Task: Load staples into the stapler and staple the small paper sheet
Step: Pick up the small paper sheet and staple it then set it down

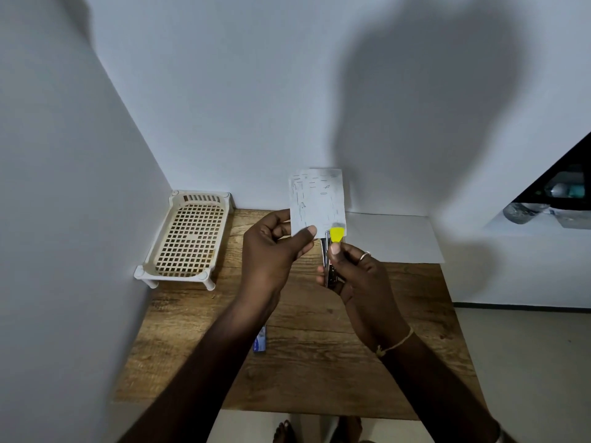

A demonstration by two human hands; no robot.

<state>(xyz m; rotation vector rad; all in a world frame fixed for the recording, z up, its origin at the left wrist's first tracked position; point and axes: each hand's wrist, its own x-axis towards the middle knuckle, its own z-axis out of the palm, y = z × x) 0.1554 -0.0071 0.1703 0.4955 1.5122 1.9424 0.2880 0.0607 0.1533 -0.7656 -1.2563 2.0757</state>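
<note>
Stapling the small sheet, held up over the desk.

At centre frame the right hand (353,276) is closed around the stapler (331,257), its yellow tip meeting the lower right corner of the small paper sheet (316,199). The left hand (271,247) pinches the sheet's lower left edge, thumb on top. Loading looks done; the next move calls for a firm squeeze with the corner seated. Farther off, at left, a plastic tray (188,238) stands on the wooden table (319,362).

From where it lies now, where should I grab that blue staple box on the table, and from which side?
Grip the staple box across its narrow sides, coming from above on its right. It lies flat on the wooden table and the left forearm hides its left part, so only that right strip is free. A judgement only.
</note>
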